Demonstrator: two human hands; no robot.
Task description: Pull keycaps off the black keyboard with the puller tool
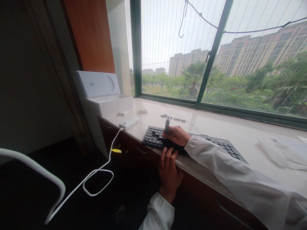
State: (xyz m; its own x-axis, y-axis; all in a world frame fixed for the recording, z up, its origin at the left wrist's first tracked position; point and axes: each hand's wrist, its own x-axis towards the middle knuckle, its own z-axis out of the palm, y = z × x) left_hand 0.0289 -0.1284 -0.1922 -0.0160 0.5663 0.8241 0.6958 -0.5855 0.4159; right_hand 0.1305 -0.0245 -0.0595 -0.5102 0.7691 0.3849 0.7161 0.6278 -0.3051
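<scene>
A black keyboard (153,140) lies along the front of the pale windowsill counter, with several keys off at its left part. My right hand (178,134) is closed around a small dark cylindrical tool (167,125), held upright over the keyboard; its upper end is lighter, with a thin pin-like tip, and its lower end is hidden. My left hand (169,169) reaches up from below, fingers stretched and slightly apart over the counter's front edge, touching or close to the keyboard's near edge. Beyond the keyboard lie several loose dark keycaps (178,119) in a row.
An open white box (115,103) stands at the counter's left end. Nearby are a white power bank (129,122) and a white cable (109,159) hanging off the edge. Clear plastic wrapping (280,151) lies at the right. A window with a green frame (203,80) rises behind.
</scene>
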